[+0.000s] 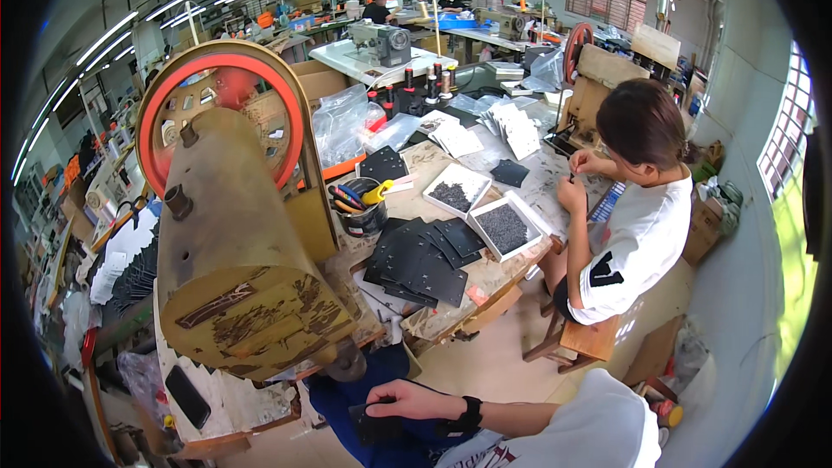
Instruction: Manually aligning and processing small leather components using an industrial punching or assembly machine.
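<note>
The right hand (pixel 407 399), a black band at its wrist, lies low in the view over the lap, its grip closed narrow on a flat black piece (pixel 374 424) pinched between thumb and fingers. That piece rests against the blue-clad lap (pixel 368 381), directly under the grip. The left hand is out of view, so its grip cannot be told.

Just above the grip stands the big tan press machine (pixel 238 269), with its red-rimmed flywheel (pixel 221 113) further up. Up and to the right of the grip, on the counter (pixel 485 277), lies a loose stack of black punched sheets (pixel 425 260). Beyond them are two shallow white trays of small dark parts (pixel 503 227), and to their left a dark tin of pens and tools (pixel 362 208). To the left of the grip, on the machine's base, lies a black phone-like slab (pixel 187 396).

Well apart from the grip, up and to the right, a co-worker in a white shirt (pixel 637 234) sits on a wooden stool (pixel 589 338), both hands raised near the counter's far edge, working on something too small to make out.
</note>
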